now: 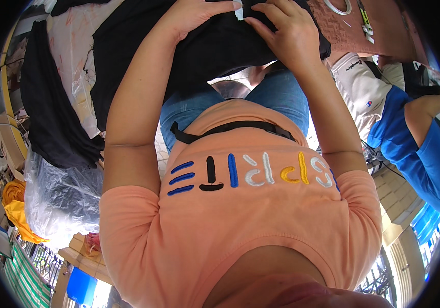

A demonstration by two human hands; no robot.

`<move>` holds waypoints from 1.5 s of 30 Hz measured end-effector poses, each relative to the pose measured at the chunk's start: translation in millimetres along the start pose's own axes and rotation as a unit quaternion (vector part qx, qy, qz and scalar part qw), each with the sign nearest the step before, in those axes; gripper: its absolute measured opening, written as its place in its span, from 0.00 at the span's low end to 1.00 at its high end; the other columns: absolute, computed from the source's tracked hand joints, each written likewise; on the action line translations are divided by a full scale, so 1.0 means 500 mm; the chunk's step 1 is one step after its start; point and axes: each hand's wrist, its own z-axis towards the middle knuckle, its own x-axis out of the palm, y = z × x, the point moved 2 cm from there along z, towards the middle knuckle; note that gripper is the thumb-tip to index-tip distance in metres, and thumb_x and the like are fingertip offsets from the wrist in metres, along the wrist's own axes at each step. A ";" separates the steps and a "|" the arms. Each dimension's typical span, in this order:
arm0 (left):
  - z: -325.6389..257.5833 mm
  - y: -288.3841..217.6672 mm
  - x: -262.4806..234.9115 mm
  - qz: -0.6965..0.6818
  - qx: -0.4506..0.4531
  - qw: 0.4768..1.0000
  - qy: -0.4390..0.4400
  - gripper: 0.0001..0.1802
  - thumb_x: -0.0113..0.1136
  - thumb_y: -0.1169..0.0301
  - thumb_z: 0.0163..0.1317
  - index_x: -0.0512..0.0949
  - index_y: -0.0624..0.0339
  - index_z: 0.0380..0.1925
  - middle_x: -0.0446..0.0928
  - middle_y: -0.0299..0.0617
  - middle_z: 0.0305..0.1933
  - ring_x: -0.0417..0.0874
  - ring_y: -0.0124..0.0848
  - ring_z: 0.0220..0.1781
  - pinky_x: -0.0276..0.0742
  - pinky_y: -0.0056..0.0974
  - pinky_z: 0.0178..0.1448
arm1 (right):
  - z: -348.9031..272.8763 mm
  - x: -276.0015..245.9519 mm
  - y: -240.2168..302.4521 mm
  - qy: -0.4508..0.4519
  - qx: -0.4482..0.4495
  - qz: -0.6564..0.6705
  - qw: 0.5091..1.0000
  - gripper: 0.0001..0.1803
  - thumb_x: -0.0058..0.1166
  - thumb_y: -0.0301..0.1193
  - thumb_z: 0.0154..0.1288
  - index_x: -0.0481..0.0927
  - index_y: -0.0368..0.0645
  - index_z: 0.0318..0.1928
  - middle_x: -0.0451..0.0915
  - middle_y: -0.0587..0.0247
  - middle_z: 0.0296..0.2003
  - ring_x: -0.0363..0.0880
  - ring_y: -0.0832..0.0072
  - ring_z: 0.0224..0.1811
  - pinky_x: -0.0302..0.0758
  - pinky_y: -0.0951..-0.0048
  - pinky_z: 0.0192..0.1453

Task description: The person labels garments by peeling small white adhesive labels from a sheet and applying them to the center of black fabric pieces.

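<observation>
Black cloth (199, 61) lies spread over the work surface and my lap. At the upper edge of the view, my left hand (194, 15) reaches in from the left, partly cut off. Its thumb and finger are closed on a small white label (238, 11) on the cloth. Just right of the label, my right hand (291, 33) rests on the black cloth. Its thumb and forefinger are apart, and the tips of the other fingers are partly hidden.
A yellow-green cutter (366, 25) and a white ring (339, 4) lie on a brown surface at the upper right. Another person in a blue shirt (404, 138) sits close on my right. Folded black fabric (51, 102) and clear plastic sheeting (61, 195) are at left.
</observation>
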 end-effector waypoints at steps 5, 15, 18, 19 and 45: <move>-0.002 -0.005 0.007 -0.021 0.005 1.000 0.004 0.11 0.73 0.66 0.65 0.87 0.63 0.39 0.83 0.31 0.34 0.79 0.21 0.33 0.73 0.28 0.37 | -0.007 0.017 -0.020 0.018 0.055 0.101 0.993 0.06 0.68 0.27 0.59 0.85 0.40 0.37 0.82 0.60 0.37 0.81 0.63 0.43 0.76 0.65 0.48; 0.000 -0.001 0.005 -0.033 0.021 0.999 0.026 0.12 0.72 0.68 0.65 0.87 0.66 0.43 0.85 0.35 0.40 0.83 0.23 0.40 0.77 0.29 0.46 | -0.006 -0.029 -0.113 -0.004 0.286 0.707 0.647 0.10 0.57 0.36 0.74 0.83 0.42 0.39 0.81 0.64 0.29 0.83 0.66 0.46 0.73 0.61 0.66; 0.001 -0.003 0.005 -0.020 0.016 0.999 0.028 0.12 0.72 0.69 0.65 0.87 0.67 0.44 0.86 0.36 0.41 0.83 0.24 0.42 0.78 0.30 0.48 | -0.009 -0.039 -0.124 0.003 0.269 0.741 0.615 0.10 0.56 0.36 0.75 0.82 0.42 0.41 0.77 0.68 0.25 0.82 0.70 0.38 0.75 0.62 0.62; 0.000 -0.003 0.005 -0.023 0.017 0.999 0.028 0.12 0.72 0.69 0.65 0.87 0.67 0.44 0.86 0.36 0.41 0.84 0.25 0.42 0.78 0.30 0.48 | -0.012 -0.039 -0.128 0.010 0.280 0.746 0.604 0.10 0.56 0.36 0.75 0.82 0.42 0.43 0.77 0.69 0.25 0.81 0.72 0.34 0.77 0.65 0.57; -0.005 -0.004 0.004 -0.039 0.008 0.999 0.020 0.13 0.72 0.69 0.65 0.87 0.67 0.45 0.86 0.36 0.42 0.84 0.25 0.42 0.79 0.30 0.49 | 0.004 -0.248 -0.095 0.082 0.303 0.775 0.549 0.17 0.50 0.27 0.77 0.74 0.30 0.59 0.82 0.55 0.27 0.80 0.71 0.20 0.78 0.77 0.24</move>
